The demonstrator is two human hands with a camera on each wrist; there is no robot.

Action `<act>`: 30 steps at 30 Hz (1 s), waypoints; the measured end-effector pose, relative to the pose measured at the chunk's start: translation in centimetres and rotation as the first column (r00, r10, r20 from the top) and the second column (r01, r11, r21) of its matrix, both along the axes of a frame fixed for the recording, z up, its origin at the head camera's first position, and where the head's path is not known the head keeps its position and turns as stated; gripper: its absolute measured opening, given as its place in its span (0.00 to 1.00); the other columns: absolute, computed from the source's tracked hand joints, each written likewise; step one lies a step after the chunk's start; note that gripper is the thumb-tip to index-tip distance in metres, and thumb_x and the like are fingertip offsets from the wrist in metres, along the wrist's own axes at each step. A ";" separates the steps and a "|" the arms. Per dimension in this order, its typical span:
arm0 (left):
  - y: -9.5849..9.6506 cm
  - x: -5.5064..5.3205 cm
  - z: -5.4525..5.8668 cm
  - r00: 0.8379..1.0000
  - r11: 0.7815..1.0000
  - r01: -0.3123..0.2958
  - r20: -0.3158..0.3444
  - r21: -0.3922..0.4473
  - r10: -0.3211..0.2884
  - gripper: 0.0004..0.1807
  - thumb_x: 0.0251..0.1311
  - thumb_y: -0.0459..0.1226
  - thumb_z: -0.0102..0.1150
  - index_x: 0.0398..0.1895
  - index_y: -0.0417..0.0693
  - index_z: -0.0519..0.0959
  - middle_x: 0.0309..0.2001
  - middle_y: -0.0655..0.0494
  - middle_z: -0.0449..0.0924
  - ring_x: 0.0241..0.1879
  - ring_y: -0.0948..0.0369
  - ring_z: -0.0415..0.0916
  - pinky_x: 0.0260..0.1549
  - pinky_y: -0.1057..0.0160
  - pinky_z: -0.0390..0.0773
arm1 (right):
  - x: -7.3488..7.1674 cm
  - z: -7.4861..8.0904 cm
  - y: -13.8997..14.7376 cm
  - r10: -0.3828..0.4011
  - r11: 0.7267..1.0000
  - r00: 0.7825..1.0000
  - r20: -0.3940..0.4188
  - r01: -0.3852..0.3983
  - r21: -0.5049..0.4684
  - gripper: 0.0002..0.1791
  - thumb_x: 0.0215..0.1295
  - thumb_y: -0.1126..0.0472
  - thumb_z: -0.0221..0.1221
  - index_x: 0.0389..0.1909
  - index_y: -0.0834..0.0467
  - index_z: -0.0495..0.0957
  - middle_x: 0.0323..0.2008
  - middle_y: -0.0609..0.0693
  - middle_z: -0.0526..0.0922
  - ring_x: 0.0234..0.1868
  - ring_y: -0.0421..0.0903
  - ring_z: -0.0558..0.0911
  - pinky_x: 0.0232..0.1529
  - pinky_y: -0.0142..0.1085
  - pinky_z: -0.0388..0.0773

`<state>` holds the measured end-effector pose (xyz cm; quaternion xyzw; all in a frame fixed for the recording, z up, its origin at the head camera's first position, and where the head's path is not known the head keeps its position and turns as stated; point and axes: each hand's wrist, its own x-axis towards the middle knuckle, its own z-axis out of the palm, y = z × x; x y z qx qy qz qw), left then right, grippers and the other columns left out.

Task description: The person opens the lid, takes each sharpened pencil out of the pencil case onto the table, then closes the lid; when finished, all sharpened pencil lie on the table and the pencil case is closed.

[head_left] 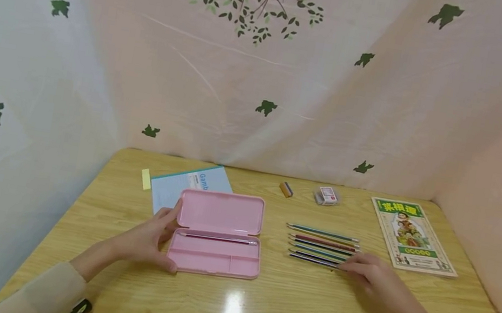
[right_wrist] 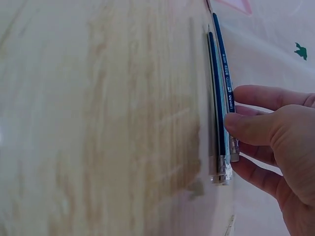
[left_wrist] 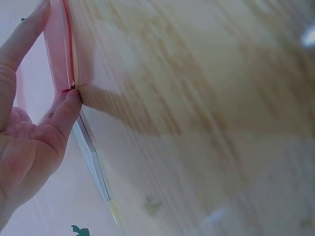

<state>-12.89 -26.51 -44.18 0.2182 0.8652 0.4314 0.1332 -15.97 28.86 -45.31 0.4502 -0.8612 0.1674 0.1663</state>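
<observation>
An open pink pencil case (head_left: pixel 204 263) lies on the table with its lid tipped back. One pencil (head_left: pixel 218 238) rests in its long rear compartment. My left hand (head_left: pixel 141 243) grips the case's left side, thumb at the front corner and fingers by the hinge and lid. To the right of the case, several pencils (head_left: pixel 326 243) lie roughly side by side, points to the left. My right hand (head_left: pixel 375 277) pinches a dark blue pencil (right_wrist: pixel 223 54) near its eraser end between thumb and fingers. In the right wrist view that pencil stands at a slight angle to the others.
A blue notebook (head_left: pixel 172 188) lies partly behind the case lid, beside a yellow strip (head_left: pixel 146 179). Toward the back are an eraser (head_left: pixel 285 189) and a small clear box (head_left: pixel 326 196). An illustrated booklet (head_left: pixel 413 237) lies at the right. Patterned cloth (head_left: pixel 221 97) hangs around the table.
</observation>
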 end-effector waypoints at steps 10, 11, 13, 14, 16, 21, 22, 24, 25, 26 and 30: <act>-0.1 0.0 -0.1 1.000 1.000 0.005 -0.017 -0.007 -0.005 0.80 0.40 0.47 0.85 0.82 0.51 0.29 0.67 0.42 0.54 0.67 0.47 0.65 0.67 0.50 0.65 | 0.0 -1.0 0.2 -0.017 1.000 0.999 -0.033 0.018 0.016 0.25 0.41 0.79 0.73 0.40 0.51 0.89 0.39 0.45 0.84 0.39 0.46 0.83 0.37 0.45 0.84; -0.1 0.0 -0.1 1.000 1.000 0.006 -0.015 -0.003 -0.006 0.80 0.40 0.47 0.85 0.82 0.51 0.29 0.67 0.41 0.54 0.67 0.47 0.65 0.68 0.49 0.64 | 0.1 -1.0 0.2 -0.023 1.000 0.999 -0.029 0.024 0.014 0.25 0.41 0.79 0.73 0.40 0.52 0.89 0.39 0.45 0.84 0.40 0.47 0.83 0.37 0.45 0.84; -0.1 0.0 -0.1 1.000 1.000 0.009 -0.015 0.001 -0.009 0.79 0.40 0.47 0.85 0.82 0.50 0.29 0.67 0.40 0.54 0.67 0.46 0.65 0.68 0.49 0.64 | 0.1 -1.1 0.2 -0.033 0.999 0.999 -0.028 0.034 0.010 0.24 0.42 0.78 0.73 0.40 0.51 0.89 0.39 0.45 0.84 0.40 0.47 0.83 0.38 0.45 0.84; -0.1 0.0 -0.1 1.000 1.000 0.010 -0.015 0.002 -0.010 0.79 0.40 0.47 0.85 0.82 0.50 0.29 0.68 0.40 0.53 0.67 0.46 0.65 0.68 0.49 0.64 | 0.1 -1.1 0.2 -0.039 0.999 0.999 -0.028 0.039 0.008 0.24 0.42 0.78 0.73 0.40 0.51 0.89 0.39 0.45 0.84 0.40 0.47 0.83 0.38 0.44 0.84; -0.1 0.0 -0.2 1.000 1.000 0.006 -0.012 -0.003 -0.006 0.80 0.40 0.47 0.85 0.82 0.50 0.29 0.68 0.40 0.53 0.67 0.46 0.65 0.68 0.49 0.64 | 0.1 -1.2 0.2 -0.048 0.999 0.998 -0.035 0.049 0.006 0.24 0.42 0.77 0.73 0.39 0.51 0.89 0.39 0.44 0.85 0.40 0.47 0.84 0.39 0.42 0.83; -0.1 0.1 -0.2 1.000 1.000 -0.013 0.003 -0.025 0.013 0.81 0.38 0.49 0.86 0.82 0.53 0.29 0.68 0.44 0.54 0.67 0.49 0.64 0.68 0.52 0.64 | 0.2 -1.2 0.2 -0.049 0.999 0.999 -0.012 0.049 0.000 0.24 0.42 0.78 0.74 0.39 0.50 0.89 0.39 0.44 0.85 0.40 0.47 0.84 0.39 0.42 0.84; -0.1 0.1 -0.2 1.000 1.000 -0.012 0.003 -0.021 0.012 0.81 0.38 0.48 0.86 0.82 0.53 0.29 0.67 0.44 0.54 0.67 0.49 0.63 0.68 0.52 0.64 | 0.2 -1.2 0.2 -0.048 0.999 0.999 -0.003 0.048 -0.003 0.24 0.42 0.78 0.74 0.39 0.50 0.89 0.39 0.44 0.85 0.40 0.47 0.84 0.38 0.44 0.84; -0.1 0.1 -0.2 1.000 1.000 -0.008 0.001 -0.011 0.008 0.81 0.38 0.47 0.86 0.82 0.53 0.29 0.67 0.43 0.54 0.67 0.49 0.63 0.68 0.51 0.64 | 0.2 -1.2 0.3 -0.046 0.999 0.999 0.006 0.046 -0.013 0.24 0.42 0.78 0.74 0.39 0.51 0.89 0.39 0.44 0.85 0.40 0.47 0.84 0.38 0.46 0.85; -0.1 0.1 -0.2 1.000 1.000 -0.005 -0.003 -0.005 0.005 0.81 0.38 0.47 0.86 0.82 0.52 0.29 0.67 0.43 0.54 0.67 0.48 0.63 0.68 0.51 0.64 | 0.2 -1.1 0.3 -0.050 0.999 0.999 0.006 0.051 -0.015 0.24 0.42 0.78 0.74 0.39 0.50 0.89 0.39 0.44 0.86 0.40 0.46 0.84 0.38 0.46 0.85; -0.1 0.0 -0.2 1.000 1.000 -0.002 -0.005 -0.002 0.002 0.80 0.38 0.47 0.86 0.82 0.52 0.29 0.67 0.42 0.54 0.67 0.48 0.63 0.68 0.50 0.64 | 0.1 -1.1 0.3 -0.055 0.998 0.998 0.003 0.055 -0.017 0.24 0.43 0.77 0.74 0.39 0.50 0.89 0.39 0.44 0.86 0.40 0.46 0.84 0.38 0.44 0.85; 0.0 -0.1 -0.1 1.000 1.000 0.001 -0.004 0.002 -0.001 0.80 0.40 0.47 0.86 0.82 0.51 0.29 0.67 0.42 0.54 0.67 0.47 0.63 0.68 0.50 0.63 | 0.1 -1.0 0.5 -0.063 0.998 0.998 -0.003 0.063 -0.030 0.23 0.44 0.76 0.74 0.40 0.50 0.89 0.39 0.42 0.86 0.41 0.45 0.84 0.46 0.30 0.81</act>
